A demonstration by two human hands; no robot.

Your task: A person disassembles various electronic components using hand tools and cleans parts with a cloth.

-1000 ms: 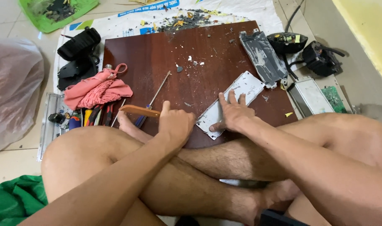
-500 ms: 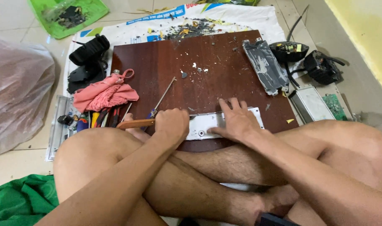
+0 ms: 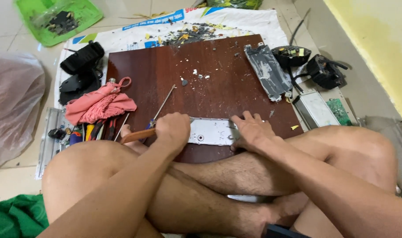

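Since half a second ago the grey metal plate point(image 3: 212, 131) has stayed lengthwise along the near edge of the dark red-brown wooden board point(image 3: 210, 83), and both hands remain at its ends; a second ago it lay angled, further right. The left hand point(image 3: 172, 131) is curled shut round a tool with a brown wooden handle point(image 3: 137, 135) that sticks out to the left, its knuckles touching the plate's left end. The right hand point(image 3: 251, 131) lies flat, fingers spread, pressing the plate's right end. A thin screwdriver point(image 3: 164, 102) lies on the board beside a pink cloth point(image 3: 99, 103). The board is scattered with white chips and rests on a white printed sheet point(image 3: 236, 22) over a tiled floor. Black casings point(image 3: 82, 57), a crumpled grey foil-covered panel point(image 3: 267, 70), a green circuit board point(image 3: 340, 111) and a green tray point(image 3: 60, 20) lie around it.
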